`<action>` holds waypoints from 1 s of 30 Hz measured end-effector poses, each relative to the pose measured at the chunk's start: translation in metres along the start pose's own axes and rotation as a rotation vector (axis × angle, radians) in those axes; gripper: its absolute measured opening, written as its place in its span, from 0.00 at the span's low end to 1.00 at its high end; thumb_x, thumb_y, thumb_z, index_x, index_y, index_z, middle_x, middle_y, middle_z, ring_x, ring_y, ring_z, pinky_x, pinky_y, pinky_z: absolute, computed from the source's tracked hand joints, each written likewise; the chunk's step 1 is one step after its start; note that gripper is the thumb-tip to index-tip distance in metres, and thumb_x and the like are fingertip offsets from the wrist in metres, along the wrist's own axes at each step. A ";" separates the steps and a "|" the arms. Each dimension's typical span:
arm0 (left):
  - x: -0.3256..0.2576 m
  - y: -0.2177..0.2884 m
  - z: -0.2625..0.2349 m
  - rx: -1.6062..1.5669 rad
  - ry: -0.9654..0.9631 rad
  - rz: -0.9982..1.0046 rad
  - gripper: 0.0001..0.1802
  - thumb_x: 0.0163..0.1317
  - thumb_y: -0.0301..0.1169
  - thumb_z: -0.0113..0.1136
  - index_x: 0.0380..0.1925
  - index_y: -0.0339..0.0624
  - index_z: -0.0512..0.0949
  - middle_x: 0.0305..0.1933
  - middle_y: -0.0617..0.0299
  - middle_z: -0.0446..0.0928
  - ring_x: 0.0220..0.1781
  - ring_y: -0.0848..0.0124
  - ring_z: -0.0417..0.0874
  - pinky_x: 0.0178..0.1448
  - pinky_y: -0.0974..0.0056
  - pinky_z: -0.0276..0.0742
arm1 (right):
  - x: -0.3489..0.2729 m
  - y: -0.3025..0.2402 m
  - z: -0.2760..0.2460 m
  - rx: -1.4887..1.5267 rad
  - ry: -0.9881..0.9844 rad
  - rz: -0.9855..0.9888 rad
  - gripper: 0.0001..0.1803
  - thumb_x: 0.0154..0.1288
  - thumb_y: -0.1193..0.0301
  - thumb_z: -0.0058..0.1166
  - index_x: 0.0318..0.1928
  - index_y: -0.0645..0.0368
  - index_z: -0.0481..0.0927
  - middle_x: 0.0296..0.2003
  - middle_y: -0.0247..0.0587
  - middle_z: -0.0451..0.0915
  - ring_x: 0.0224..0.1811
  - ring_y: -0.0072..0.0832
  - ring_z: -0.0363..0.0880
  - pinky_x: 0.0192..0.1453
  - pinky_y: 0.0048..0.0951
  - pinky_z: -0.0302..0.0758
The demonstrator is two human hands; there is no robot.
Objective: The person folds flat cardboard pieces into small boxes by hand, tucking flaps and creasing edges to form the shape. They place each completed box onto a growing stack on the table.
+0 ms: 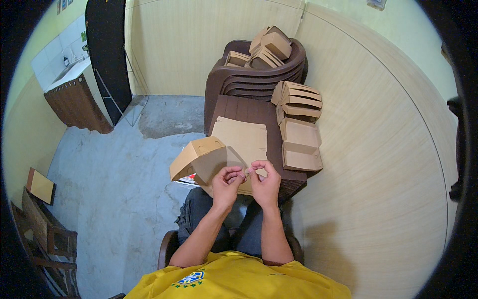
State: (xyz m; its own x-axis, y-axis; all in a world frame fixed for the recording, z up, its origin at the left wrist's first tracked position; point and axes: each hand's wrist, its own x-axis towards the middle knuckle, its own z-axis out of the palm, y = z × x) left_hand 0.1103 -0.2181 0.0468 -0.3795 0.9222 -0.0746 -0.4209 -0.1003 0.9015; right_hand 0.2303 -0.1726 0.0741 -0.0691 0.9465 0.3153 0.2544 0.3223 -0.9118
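Observation:
A partly folded brown cardboard box (199,155) lies tilted in front of me, its lid side raised to the left. My left hand (228,185) is closed in a pinch at the box's near right corner. Against it, my right hand (265,185) pinches the same corner with thumb and forefinger, the fingertips of both hands almost touching. The fingers partly hide the small flap between them. Beneath and beyond the box, flat cardboard blanks (243,134) lie stacked on a brown table (271,122).
Folded open boxes (302,144) stand along the table's right edge, by the wooden wall. More boxes (271,47) rest on stacked brown plastic chairs (219,82) behind the table. To the far left are a sink counter (69,77) and wooden furniture (47,226).

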 end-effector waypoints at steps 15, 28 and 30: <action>0.013 0.020 -0.005 -0.023 -0.002 0.010 0.11 0.73 0.22 0.68 0.52 0.35 0.80 0.46 0.59 0.83 0.46 0.74 0.86 0.49 0.68 0.86 | 0.011 -0.007 -0.010 0.054 -0.020 -0.079 0.08 0.67 0.81 0.67 0.46 0.63 0.84 0.38 0.40 0.87 0.44 0.27 0.87 0.43 0.34 0.88; 0.005 0.029 -0.023 0.229 -0.098 0.222 0.14 0.73 0.23 0.68 0.55 0.38 0.81 0.41 0.64 0.87 0.42 0.79 0.85 0.47 0.71 0.80 | 0.017 -0.013 -0.006 0.335 -0.001 0.141 0.09 0.69 0.86 0.65 0.46 0.65 0.82 0.37 0.34 0.80 0.38 0.18 0.82 0.42 0.26 0.91; 0.006 0.033 -0.023 0.188 -0.098 0.205 0.13 0.73 0.23 0.68 0.55 0.38 0.82 0.40 0.65 0.86 0.42 0.80 0.85 0.47 0.71 0.80 | 0.017 -0.018 -0.004 0.426 -0.001 0.163 0.09 0.69 0.85 0.65 0.46 0.65 0.82 0.36 0.34 0.80 0.38 0.19 0.82 0.42 0.26 0.91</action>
State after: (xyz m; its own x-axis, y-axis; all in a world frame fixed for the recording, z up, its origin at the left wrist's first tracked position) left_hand 0.0747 -0.2245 0.0664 -0.3560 0.9223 0.1504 -0.1804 -0.2258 0.9573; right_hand 0.2282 -0.1626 0.0971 -0.0624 0.9854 0.1584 -0.1575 0.1470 -0.9765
